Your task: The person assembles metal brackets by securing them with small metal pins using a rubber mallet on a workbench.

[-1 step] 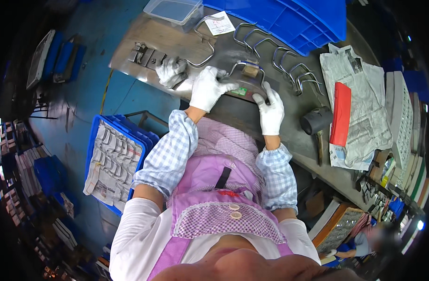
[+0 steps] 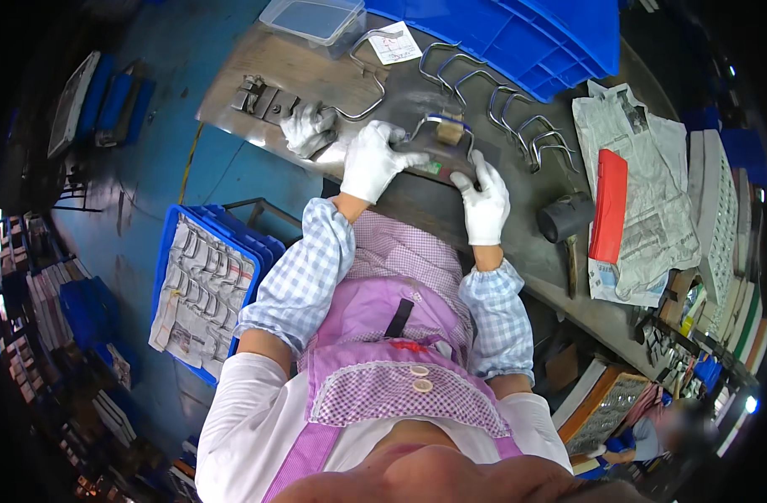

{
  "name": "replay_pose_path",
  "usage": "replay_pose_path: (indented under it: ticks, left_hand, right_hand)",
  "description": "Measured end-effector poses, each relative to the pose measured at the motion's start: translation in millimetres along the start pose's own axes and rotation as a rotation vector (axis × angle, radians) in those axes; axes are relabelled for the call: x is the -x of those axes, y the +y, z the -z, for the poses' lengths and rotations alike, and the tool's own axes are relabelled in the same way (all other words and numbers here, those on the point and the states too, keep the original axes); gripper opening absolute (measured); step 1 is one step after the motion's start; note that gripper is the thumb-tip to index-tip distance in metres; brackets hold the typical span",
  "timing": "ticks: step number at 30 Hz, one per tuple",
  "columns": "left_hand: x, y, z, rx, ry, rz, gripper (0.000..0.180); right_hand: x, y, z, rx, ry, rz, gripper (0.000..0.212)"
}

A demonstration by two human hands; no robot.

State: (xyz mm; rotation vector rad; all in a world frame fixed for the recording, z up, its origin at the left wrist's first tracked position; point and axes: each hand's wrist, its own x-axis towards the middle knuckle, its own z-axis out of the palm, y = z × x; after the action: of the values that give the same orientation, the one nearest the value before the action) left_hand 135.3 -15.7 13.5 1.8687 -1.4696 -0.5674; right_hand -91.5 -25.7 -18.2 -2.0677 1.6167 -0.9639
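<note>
Both my hands wear white gloves and are at a bent, shiny metal rod on the workbench. My left hand closes at the rod's left end, its thumb stretched to the right. On the other end, my right hand has its fingers and thumb curled around the edge. The exact contact at both ends is partly hidden by the gloves. A tan block sits inside the rod's bend, over a dark plate with a small green label. Crumpled grey-white gloves lie left of my left hand.
Several bent metal rods lie behind and to the right. A blue crate and clear plastic box stand at the back. A metal fixture is left; a black-headed mallet, red bar and newspaper are right.
The bent rod and the tan block have shifted very slightly toward me. My hands stay at its ends, almost unmoved.
</note>
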Motion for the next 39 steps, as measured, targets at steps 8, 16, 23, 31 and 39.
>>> replay_pose_path:
  ticks: [8,16,23,31,39]
  left_hand:
    - [46.8,-18.1,12.3,0.122,0.064,-0.131,0.053]
    - [2.8,55.5,44.9,-0.062,-0.01,-0.579,0.032]
    - [-69.2,-23.3,12.3,-0.5,0.131,-0.156,0.029]
    - [-169.2,-6.3,16.8,-0.588,0.193,-0.124,0.031]
    - [-254.6,-47.4,-24.4,-1.066,-0.16,0.113,0.022]
  right_hand:
    - [-7.7,-45.1,29.2,-0.311,-0.122,0.016,0.048]
    - [-35.3,-87.2,55.2,-0.565,-0.001,0.12,0.041]
    - [26.9,28.2,25.2,-0.073,0.089,0.058,0.033]
    - [32.5,27.2,28.6,-0.004,0.227,0.077,0.028]
    - [31.6,26.7,25.3,-0.019,0.232,0.082,0.026]
